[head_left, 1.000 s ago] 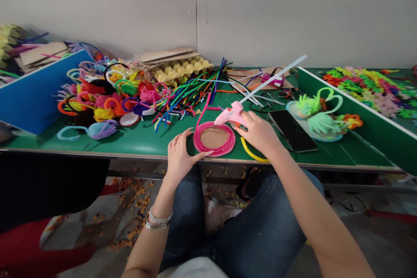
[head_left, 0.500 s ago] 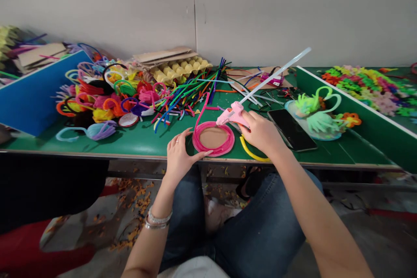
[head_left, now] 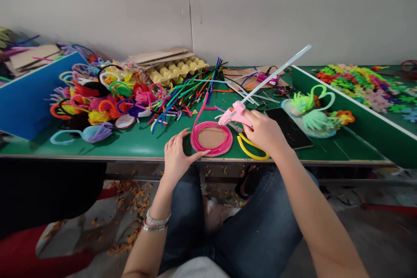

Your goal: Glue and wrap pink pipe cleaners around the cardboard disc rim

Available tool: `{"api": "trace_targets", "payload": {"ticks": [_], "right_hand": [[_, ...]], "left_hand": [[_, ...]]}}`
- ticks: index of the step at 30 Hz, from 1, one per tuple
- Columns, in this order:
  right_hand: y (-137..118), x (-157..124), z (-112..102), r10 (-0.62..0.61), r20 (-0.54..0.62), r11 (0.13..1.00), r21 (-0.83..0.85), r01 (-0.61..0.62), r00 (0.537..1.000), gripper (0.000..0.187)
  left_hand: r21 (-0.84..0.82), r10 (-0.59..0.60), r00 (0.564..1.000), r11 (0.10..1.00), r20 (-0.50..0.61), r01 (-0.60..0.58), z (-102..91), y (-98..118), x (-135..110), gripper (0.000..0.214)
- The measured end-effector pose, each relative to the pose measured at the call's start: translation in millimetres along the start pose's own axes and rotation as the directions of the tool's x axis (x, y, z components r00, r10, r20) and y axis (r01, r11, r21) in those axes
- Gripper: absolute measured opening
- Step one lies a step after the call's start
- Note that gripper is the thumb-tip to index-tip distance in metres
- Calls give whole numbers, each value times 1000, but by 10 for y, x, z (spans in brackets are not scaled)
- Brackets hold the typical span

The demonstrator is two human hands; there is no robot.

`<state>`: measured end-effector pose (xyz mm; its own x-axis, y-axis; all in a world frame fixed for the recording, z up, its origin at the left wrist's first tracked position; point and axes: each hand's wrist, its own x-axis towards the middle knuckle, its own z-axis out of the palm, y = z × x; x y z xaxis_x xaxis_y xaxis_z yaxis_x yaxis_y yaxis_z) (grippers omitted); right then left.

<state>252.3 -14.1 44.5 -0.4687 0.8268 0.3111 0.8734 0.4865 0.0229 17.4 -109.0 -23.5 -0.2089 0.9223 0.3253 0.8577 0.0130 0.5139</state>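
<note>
A brown cardboard disc ringed with coiled pink pipe cleaner (head_left: pixel 211 139) lies near the front edge of the green table (head_left: pixel 137 144). My left hand (head_left: pixel 176 155) rests at the disc's left side, fingers spread, thumb and forefinger touching the pink ring. My right hand (head_left: pixel 266 131) is closed around a pink glue gun (head_left: pixel 233 114), its nozzle pointing at the ring's upper right edge. A long clear glue stick (head_left: pixel 276 71) juts from the gun's back, up and to the right.
Yellow-handled pliers (head_left: pixel 250 149) lie under my right wrist, a black phone (head_left: pixel 288 128) just beyond. Loose pipe cleaners (head_left: pixel 182 93) and finished loops (head_left: pixel 97 95) crowd the left. A blue board (head_left: pixel 29 91), an egg tray (head_left: pixel 176 67) and green craft flowers (head_left: pixel 311 110) surround the disc.
The view has shifted slightly; my right hand with the glue gun has lifted a little and moved slightly right, uncovering more of the yellow pliers. My left hand stays at the ring.
</note>
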Motion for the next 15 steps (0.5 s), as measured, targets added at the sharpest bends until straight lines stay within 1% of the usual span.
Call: {"api": "trace_targets", "payload": {"ticks": [6,11,15], "right_hand": [[16,-22,-46,8,4,1000,-23,-8,1000,37],[81,-48,-71,-1,-33,1000,-31,0,999,39],[116,-62,-70,11,-39,999,-49,-13,999,35]], "left_hand": [[2,14,1000,1000,-16,-14,7,3,-4,79],[7,13,1000,1000,-25,-13,15,-4,1,78],[16,31,999,999,-33,-31,26,-21,-7,72]]}}
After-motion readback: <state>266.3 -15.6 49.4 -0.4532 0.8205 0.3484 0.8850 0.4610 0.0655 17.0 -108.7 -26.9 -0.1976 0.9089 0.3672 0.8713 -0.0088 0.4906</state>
